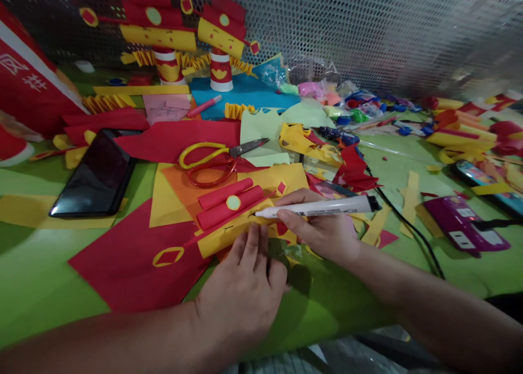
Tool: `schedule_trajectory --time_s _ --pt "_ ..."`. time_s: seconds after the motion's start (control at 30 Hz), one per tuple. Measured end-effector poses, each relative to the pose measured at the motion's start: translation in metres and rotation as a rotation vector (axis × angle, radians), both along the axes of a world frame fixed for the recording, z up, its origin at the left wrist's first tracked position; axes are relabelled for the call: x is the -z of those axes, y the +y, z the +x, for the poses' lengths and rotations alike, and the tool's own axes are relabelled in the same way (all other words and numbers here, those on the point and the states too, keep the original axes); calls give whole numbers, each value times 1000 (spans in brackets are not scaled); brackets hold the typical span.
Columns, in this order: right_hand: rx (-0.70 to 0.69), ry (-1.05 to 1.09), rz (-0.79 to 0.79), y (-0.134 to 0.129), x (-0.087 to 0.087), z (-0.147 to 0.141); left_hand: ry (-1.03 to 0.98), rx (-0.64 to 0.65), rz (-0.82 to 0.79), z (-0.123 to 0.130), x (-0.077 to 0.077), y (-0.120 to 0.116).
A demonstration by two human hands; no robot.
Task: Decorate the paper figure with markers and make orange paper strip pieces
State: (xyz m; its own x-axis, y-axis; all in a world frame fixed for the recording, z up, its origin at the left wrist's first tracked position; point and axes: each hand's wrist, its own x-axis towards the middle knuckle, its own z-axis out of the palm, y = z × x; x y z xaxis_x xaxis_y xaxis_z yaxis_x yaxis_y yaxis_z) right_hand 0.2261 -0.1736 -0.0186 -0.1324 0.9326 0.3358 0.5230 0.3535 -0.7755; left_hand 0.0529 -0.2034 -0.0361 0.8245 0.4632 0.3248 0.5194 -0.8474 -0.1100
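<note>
A white marker with a black end lies in the grip of my right hand. Its tip meets a yellow paper roll, beside a short dark curved line. Another small drawn mark shows farther left on that roll. My left hand presses its fingertips on the roll's lower edge, the fingers curled together. Two red paper rolls with a pale round sticker are joined above the yellow one. Beneath it lies a red paper sheet with a yellow oval ring.
Scissors with yellow and red handles lie behind the rolls. A black phone is at left, a purple power strip at right. Two finished paper figures stand behind on blue paper. Paper scraps and clay bags cover the back.
</note>
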Motion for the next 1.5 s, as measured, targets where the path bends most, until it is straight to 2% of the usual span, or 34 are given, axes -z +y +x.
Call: schedule_trajectory --time_s 0.37,0.77,1.03,1.5 --pt "14 -26 -22 1 -1 -1 -7 -7 6 1 0 0" --pt "9 100 -31 -1 2 1 -17 -4 12 2 0 0" --pt "15 -1 70 1 3 1 -13 -5 11 0 -1 1" --pt "15 -31 -1 1 0 -1 -19 -11 22 1 1 0"
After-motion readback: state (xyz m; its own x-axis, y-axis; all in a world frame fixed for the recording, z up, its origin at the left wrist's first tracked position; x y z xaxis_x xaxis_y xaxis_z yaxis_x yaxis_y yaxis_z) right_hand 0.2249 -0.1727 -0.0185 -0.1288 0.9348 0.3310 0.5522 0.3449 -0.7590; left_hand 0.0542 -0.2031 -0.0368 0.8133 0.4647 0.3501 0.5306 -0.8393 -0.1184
